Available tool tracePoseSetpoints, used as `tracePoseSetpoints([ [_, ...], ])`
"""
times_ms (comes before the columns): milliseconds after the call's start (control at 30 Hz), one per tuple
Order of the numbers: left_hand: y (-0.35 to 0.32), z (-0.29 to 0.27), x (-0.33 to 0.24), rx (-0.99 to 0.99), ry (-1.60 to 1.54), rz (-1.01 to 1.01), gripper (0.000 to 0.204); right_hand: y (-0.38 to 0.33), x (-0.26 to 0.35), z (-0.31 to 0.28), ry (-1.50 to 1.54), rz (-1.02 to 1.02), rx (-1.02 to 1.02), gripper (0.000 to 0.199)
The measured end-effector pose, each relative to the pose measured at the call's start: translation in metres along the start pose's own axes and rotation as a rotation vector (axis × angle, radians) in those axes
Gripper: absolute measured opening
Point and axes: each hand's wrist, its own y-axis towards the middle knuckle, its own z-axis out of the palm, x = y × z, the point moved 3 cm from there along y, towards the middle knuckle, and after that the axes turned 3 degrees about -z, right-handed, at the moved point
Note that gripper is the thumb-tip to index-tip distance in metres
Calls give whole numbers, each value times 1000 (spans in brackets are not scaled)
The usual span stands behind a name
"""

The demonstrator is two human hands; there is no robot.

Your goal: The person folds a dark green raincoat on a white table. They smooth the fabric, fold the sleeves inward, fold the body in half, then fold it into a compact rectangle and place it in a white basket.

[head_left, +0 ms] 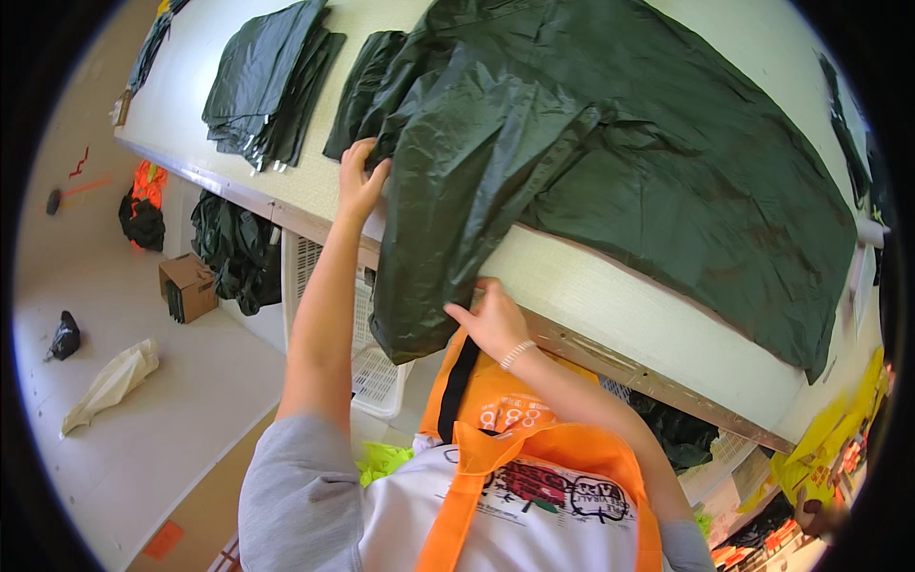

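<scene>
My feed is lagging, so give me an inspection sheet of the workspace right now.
Surface: pale table, metal edge.
Job's things: large dark green garment spread out, one part hanging over the edge.
Clutter: stack of folded dark pieces beyond it.
Grips: left hand grips the garment at the table edge; right hand pinches the hanging part.
Cables: nothing seen.
Surroundings: white basket under the table; cardboard box, pale bag on the floor.

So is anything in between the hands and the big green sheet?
No. Both hands already touch the dark green sheet: the left hand grips its fold on the table, and the right hand pinches the part hanging over the edge.
</scene>
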Motion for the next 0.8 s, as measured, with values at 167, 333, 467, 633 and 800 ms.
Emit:
tracePoseSetpoints([
  [167,3,0,25,130,-273,-427,21,31,-14,21,123,-92,163,39],
  [333,5,15,26,15,-203,-459,34,-23,-70,-112,581,177,224,32],
  [467,6,10,24,-32,116,-433,41,-62,-72,-304,390,273,-18,27],
  [633,29,24,10,43,287,-433,33,1,-107,-468,-825,-90,-330,39],
  [800,32,7,-13,109,717,-386,37,20,-89,-443,-1204,-263,-851,51],
])
